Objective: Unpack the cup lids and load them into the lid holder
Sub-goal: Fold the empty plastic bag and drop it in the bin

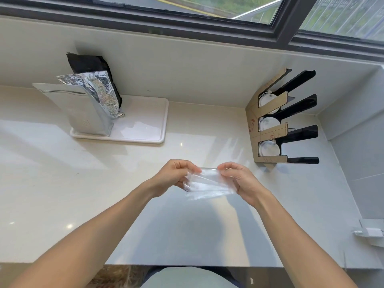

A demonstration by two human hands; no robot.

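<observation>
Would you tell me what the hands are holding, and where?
Both hands, left hand and right hand, pinch a clear plastic bag at its upper edge.

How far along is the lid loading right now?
All three slots of the lid holder already show white lids. The left hand and right hand both pinch a clear plastic wrapper that looks empty. Likely only discarding it is left.

Thin clear plastic wrapper [207, 182], crinkled and shiny. Glossy pale stone-like bench [52, 183]. Lid holder [280, 119]: glossy black plastic with matt brown paper facing. Left of it, crumpled foil bags [91, 100] on a smooth white tray [145, 123].
</observation>
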